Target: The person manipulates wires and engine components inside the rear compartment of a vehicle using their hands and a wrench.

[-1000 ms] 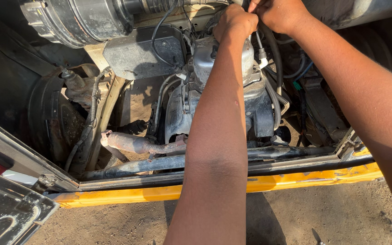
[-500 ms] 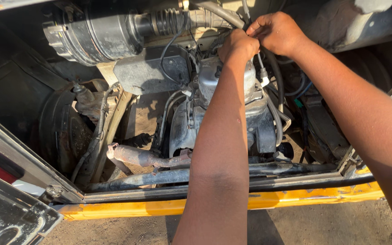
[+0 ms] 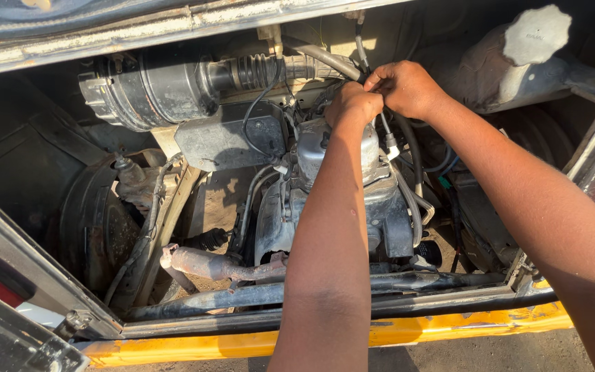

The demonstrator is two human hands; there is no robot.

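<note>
Both grips pinched on thin cable (image 3: pixel 384 127), left hand (image 3: pixel 352 105), right hand (image 3: pixel 408 88), arms outstretched

I look into an outdoor vehicle repair spot: open engine bay (image 3: pixel 339 207), yellow bodywork (image 3: pixel 449 327), bare ground (image 3: pixel 490 355).

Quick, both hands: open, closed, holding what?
Left hand: closed at engine top; contents cannot be told.
Right hand: closed, pinching thin cable.

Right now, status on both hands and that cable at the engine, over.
Left hand and right hand both closed on thin cable above engine. Hoses crowd close by.
</note>
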